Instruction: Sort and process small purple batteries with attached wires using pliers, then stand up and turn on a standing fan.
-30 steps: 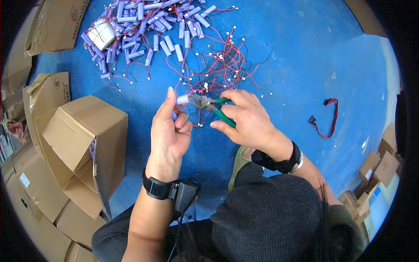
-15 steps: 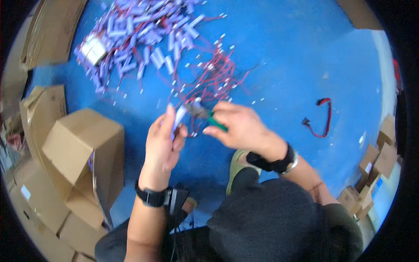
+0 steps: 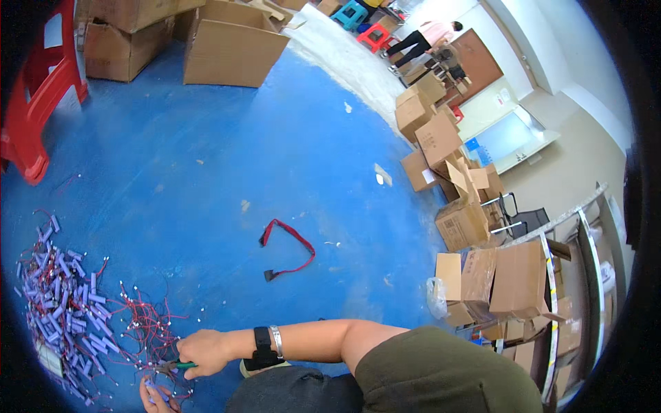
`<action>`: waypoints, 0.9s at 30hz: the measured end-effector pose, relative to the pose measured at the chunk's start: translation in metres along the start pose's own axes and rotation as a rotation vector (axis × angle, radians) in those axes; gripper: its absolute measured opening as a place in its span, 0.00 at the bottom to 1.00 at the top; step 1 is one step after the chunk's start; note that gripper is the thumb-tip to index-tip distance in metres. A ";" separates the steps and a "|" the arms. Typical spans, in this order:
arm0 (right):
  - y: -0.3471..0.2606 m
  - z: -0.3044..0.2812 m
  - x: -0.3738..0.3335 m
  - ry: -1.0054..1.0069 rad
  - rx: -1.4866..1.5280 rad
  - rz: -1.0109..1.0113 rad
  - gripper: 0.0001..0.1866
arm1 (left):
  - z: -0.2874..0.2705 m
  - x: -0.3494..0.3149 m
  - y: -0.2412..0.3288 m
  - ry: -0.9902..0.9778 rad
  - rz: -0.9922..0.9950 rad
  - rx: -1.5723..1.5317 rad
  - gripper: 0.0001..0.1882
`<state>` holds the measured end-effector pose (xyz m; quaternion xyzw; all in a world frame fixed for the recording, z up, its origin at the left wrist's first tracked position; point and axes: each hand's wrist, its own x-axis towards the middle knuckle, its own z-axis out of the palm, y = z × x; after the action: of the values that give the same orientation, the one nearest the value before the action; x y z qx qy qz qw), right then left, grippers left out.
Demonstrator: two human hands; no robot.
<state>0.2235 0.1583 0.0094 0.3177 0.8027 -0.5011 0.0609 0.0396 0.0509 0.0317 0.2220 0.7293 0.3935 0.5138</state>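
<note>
Purple cylinder [image 3: 160, 393] between left fingers [image 3: 144, 391]

You are in a workshop or small factory: blue painted floor [image 3: 172, 158] around you, a heap of purple cylinders with red wires [image 3: 62, 313] at eight o'clock in your view, brown cardboard boxes [image 3: 438, 140] at two, grey metal shelving [image 3: 589, 241] toward four.

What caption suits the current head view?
Right hand with green-handled pliers, left hand holding a purple cylinder, near piled cylinders and red wires on blue floor.
</note>
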 end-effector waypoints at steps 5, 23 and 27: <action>0.001 0.013 0.003 -0.077 0.167 -0.047 0.21 | 0.004 0.001 0.001 -0.058 -0.008 -0.110 0.23; 0.001 0.034 0.021 -0.102 0.311 -0.067 0.22 | -0.016 -0.006 0.013 -0.242 0.058 -0.047 0.22; -0.004 0.026 0.017 -0.088 0.304 -0.074 0.21 | -0.022 0.001 0.002 -0.276 0.031 -0.036 0.20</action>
<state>0.2023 0.1432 -0.0072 0.2712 0.7254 -0.6320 0.0287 0.0189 0.0448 0.0361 0.2758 0.6410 0.3802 0.6071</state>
